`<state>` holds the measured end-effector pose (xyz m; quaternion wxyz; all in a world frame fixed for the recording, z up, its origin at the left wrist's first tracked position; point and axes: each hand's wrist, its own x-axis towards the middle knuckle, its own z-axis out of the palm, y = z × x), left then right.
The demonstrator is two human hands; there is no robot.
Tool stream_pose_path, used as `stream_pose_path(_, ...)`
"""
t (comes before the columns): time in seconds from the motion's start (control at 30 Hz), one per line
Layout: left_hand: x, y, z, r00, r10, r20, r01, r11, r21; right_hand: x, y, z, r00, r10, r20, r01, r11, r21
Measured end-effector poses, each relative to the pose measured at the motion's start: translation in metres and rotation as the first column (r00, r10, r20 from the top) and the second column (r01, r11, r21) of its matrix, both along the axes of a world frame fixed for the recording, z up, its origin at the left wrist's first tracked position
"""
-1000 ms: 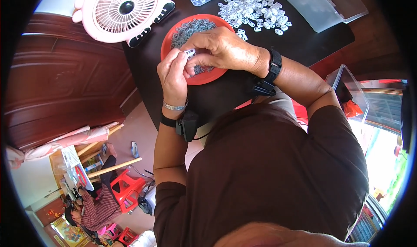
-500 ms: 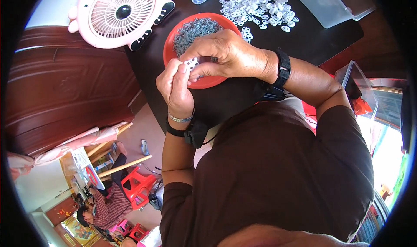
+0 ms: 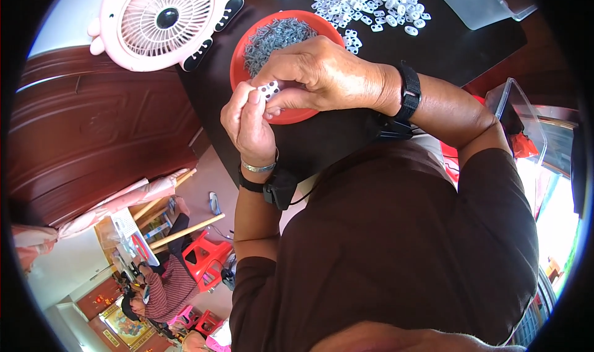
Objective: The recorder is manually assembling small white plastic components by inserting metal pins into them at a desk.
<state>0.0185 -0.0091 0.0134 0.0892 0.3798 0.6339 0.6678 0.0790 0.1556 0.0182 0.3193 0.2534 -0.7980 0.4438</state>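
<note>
Both my hands meet over the near left part of a red round bowl (image 3: pixel 238 61), which holds a heap of small, slender grey pieces (image 3: pixel 281 38) that look like screws. A small white piece with dark round holes (image 3: pixel 270 91) sits between my fingertips. My left hand (image 3: pixel 249 126) is closed, its thumb and fingers pinching the piece from the left. From the right, my right hand (image 3: pixel 328 77) grips it too, thumb below and index finger arched above. Fingers cover part of the piece, so its full shape is hidden.
Many loose white two-holed plastic pieces (image 3: pixel 368 4) lie beyond the bowl on the dark table (image 3: pixel 451 49). A pink fan (image 3: pixel 167 19) stands at the far left, a clear plastic bin (image 3: pixel 473 5) at the far right. Another person in a striped top (image 3: pixel 170 290) sits at lower left.
The whole view has shifted slightly. My hands keep nearly the same pose, and the white piece stays between them with more of its holed face showing.
</note>
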Motion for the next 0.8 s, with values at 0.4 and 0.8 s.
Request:
stream_pose_path(0.4,0.0044,0.0072,-0.0018,0.988,0.1,0.115,-0.094,0.994,-0.057,0.0005,0.0051,-0.0008,0.998,-0.043,0.044,0.04,0.997,0.072)
stream_pose_path(0.8,0.0018,0.006,-0.0041,0.986,0.135,0.101,-0.127,0.988,-0.083,0.0011,-0.0025,0.0026,0.992,-0.125,0.019,0.122,0.987,0.102)
